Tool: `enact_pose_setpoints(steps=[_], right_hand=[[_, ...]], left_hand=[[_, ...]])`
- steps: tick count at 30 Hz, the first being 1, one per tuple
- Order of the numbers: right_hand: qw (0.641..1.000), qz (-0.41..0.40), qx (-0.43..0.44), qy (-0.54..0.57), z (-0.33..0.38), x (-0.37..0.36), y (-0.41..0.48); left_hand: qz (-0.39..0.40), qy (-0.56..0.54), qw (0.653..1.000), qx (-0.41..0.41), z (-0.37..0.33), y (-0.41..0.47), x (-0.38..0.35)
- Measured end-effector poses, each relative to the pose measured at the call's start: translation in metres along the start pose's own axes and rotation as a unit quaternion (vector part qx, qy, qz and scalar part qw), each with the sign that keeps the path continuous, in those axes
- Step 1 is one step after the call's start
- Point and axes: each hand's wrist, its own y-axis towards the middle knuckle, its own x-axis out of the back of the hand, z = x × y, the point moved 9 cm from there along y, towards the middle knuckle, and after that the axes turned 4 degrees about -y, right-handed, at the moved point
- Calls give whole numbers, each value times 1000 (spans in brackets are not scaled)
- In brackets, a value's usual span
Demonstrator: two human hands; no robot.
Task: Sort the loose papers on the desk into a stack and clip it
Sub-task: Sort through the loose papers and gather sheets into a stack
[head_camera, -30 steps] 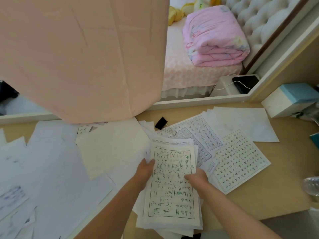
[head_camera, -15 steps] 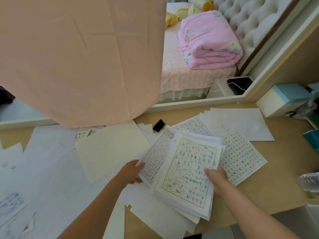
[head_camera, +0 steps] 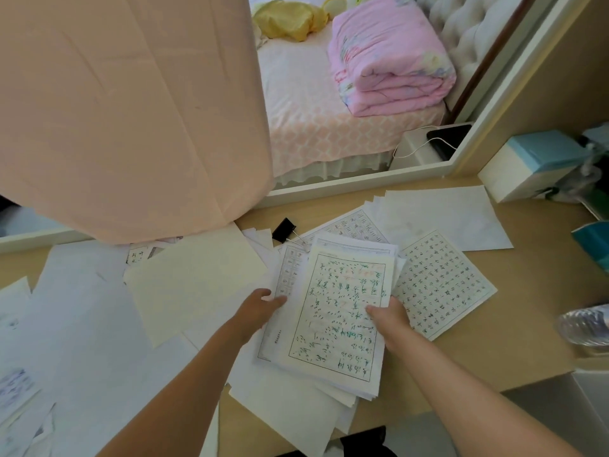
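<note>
A thick stack of papers (head_camera: 336, 324), its top sheet covered in green handwriting, lies in the middle of the wooden desk (head_camera: 514, 344). My right hand (head_camera: 392, 319) grips the stack's right edge, thumb on top. My left hand (head_camera: 258, 308) holds the left edge, where a gridded sheet sticks out sideways. A black binder clip (head_camera: 284, 229) lies on the desk just behind the stack, apart from both hands. To the right of the stack rests a loose gridded sheet (head_camera: 441, 285). A cream sheet (head_camera: 194, 282) and several white sheets (head_camera: 75, 324) are spread out at left.
A pink cloth (head_camera: 131, 110) hangs over the desk's back left. A white and blue box (head_camera: 534, 166) stands at the back right, a blank sheet (head_camera: 438, 219) in front of it. A plastic bottle (head_camera: 586, 324) lies at the right edge. A bed with a folded pink quilt (head_camera: 389, 57) is beyond.
The stack has turned from tilted right back toward straight. My left hand moved right from the loose sheets onto the stack's left edge. My right hand kept its hold.
</note>
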Motion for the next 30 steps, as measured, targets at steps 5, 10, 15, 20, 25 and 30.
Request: enact_pose_setpoints(steps=[5, 10, 15, 20, 25, 30], right_hand=[[999, 17, 24, -45, 1, 6, 6], [985, 51, 69, -149, -3, 21, 11], [959, 104, 107, -239, 3, 28, 14], [927, 55, 144, -342, 6, 44, 23], [949, 9, 162, -271, 16, 64, 28], [985, 130, 113, -28, 27, 82, 24]], left_hand=[[106, 108, 987, 53, 11, -4, -53], [41, -14, 998, 34, 2, 3, -67], [30, -20, 998, 46, -9, 5, -89], [29, -18, 999, 30, -15, 8, -110], [-7, -112, 992, -54, -44, -5, -120], [7, -167, 978, -128, -83, -23, -103]])
